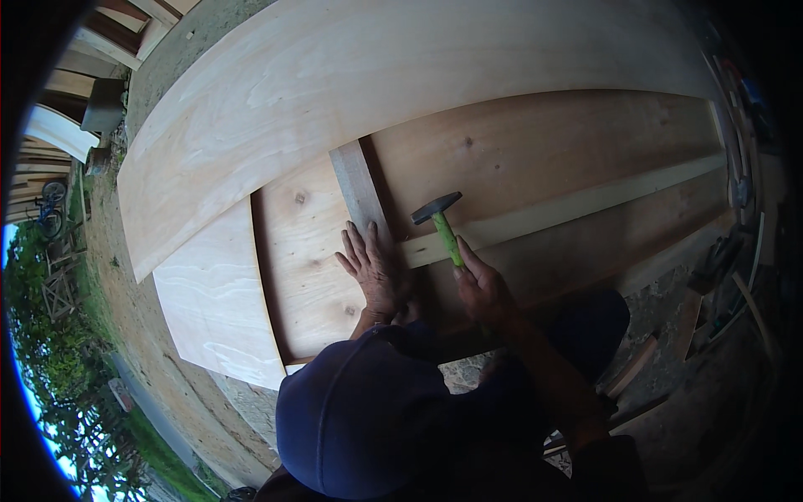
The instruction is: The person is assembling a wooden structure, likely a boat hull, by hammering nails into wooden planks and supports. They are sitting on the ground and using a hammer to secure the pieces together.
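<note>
My left hand (372,276) lies flat with its fingers spread. It presses on the near end of a short wooden crosspiece (358,180), where this meets a long pale batten (560,205). In my right hand (485,289) is a hammer (444,229), gripped by its bright green handle. Its dark metal head is raised just above the batten, close to the joint. Both wooden strips are set inside a shallow plywood door-like frame with a knotty inner panel (519,146). Whether there is a nail at the joint cannot be made out.
A large pale plywood sheet (418,58) overlaps the frame's far side, and a smaller sheet (217,293) covers its left end. Wood scraps (631,368) lie on the ground at the right. Dark blue cloth (360,418) blocks the lower middle. Stacked timber and a bicycle (52,209) stand far left.
</note>
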Tool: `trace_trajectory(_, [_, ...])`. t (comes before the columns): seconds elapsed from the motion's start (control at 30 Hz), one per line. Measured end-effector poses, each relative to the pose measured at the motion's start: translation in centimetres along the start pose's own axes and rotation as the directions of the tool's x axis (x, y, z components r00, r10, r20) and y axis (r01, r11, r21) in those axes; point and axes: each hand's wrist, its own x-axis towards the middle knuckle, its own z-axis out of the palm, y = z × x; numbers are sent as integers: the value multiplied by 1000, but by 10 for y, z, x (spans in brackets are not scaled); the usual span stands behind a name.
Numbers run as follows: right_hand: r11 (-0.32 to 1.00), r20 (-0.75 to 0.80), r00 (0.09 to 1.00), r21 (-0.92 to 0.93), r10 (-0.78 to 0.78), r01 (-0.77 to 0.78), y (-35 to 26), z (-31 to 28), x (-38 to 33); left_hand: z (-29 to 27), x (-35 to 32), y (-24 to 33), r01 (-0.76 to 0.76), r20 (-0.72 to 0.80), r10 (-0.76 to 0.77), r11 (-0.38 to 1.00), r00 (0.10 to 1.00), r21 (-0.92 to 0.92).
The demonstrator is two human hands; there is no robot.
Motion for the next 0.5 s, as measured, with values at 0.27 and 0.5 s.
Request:
trace_trajectory(0.27, [986,62,994,-133,-89,96,4,3,6,11,0,-5,47,84,-41,997,996,-60])
trace_trajectory(0.5, [983,-308,951,180,25,32,-35,-15,0,8,-3,-14,11,64,-10,1000,998,-16])
